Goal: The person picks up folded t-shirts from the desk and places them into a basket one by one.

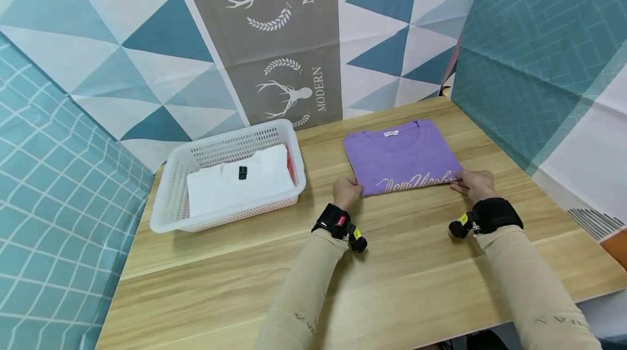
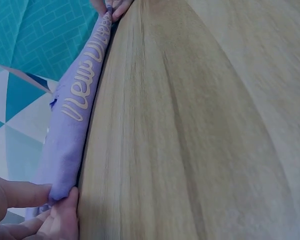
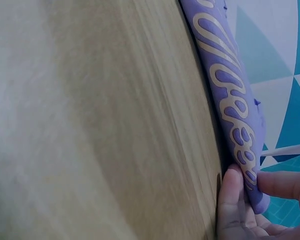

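Observation:
A folded purple T-shirt (image 1: 404, 154) lies toward the back right of the table, its neckline and white label at the far side and cream script lettering along the near edge. My left hand (image 1: 346, 192) pinches its near left corner; in the left wrist view the thumb (image 2: 27, 194) sits on top with the fingers tucked beneath. At the near right corner my right hand (image 1: 476, 184) pinches the cloth the same way, the thumb (image 3: 282, 184) of that hand over the end of the lettering in the right wrist view.
A white plastic basket (image 1: 168, 197) stands at the back left of the table (image 1: 235, 284). In it lies a folded white garment (image 1: 245, 184) with a black label, and a bit of red cloth (image 1: 290, 167) shows at its right. Patterned curtains hang behind and at both sides.

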{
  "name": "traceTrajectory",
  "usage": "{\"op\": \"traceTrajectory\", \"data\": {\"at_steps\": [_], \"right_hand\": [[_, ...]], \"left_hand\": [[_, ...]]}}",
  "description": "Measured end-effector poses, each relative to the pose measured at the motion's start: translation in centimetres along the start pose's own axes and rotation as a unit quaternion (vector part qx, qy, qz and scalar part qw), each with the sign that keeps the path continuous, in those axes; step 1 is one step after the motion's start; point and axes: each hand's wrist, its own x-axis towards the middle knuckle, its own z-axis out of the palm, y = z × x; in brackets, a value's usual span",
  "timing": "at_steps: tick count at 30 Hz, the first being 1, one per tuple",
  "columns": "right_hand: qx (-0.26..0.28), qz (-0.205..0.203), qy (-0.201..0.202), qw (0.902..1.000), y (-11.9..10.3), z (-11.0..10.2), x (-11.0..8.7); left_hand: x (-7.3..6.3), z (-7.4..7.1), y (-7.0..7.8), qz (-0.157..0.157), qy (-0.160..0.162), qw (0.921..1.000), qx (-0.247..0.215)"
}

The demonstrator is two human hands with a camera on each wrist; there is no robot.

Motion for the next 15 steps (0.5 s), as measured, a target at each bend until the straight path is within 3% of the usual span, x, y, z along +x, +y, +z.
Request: {"op": "traceTrajectory", "data": {"at_steps": [7, 12, 15], "right_hand": [[-0.114, -0.027, -0.061, 0.9912, 0.7, -1.4, -0.6], [-0.185, -0.055, -0.093, 0.9768, 1.4, -2.3, -1.0], [-0.230, -0.084, -0.115, 0.9628, 1.9, -2.8, -1.6]], "left_hand": [[-1.2, -1.2, -0.5, 0.002, -0.061, 0.9980, -0.017], [-2.3, -2.0, -0.7, 0.002, -0.110, 0.9933, -0.034], [-3.1, -2.3, -1.0, 0.002, -0.148, 0.9876, -0.054]]}}
